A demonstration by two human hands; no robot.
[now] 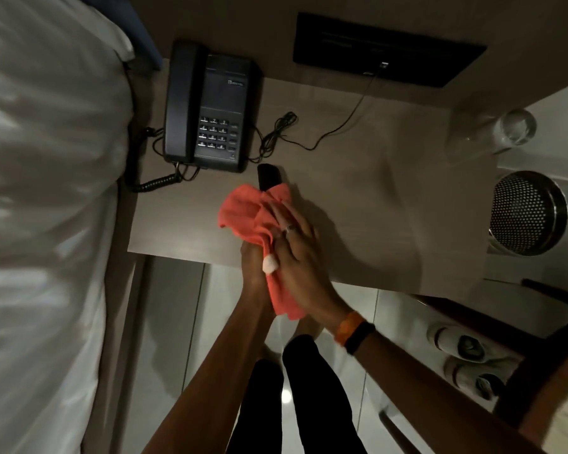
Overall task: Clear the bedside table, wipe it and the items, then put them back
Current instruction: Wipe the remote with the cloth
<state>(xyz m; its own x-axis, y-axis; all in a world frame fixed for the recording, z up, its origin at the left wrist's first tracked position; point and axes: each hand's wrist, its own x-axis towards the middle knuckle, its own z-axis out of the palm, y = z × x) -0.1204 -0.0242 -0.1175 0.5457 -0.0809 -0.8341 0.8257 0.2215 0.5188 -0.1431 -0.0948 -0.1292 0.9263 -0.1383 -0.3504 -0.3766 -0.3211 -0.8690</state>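
Left hand: I see it gripping the cloth wrapped round the remote.
Right hand: flat, fingers straight, pressing the cloth.
Table: telephone at rear.

**Bedside Table Top**

The wood-grain bedside table carries a black telephone at its far left corner, a thin black cable looped just beside it, and a clear drinking glass at the far right corner.
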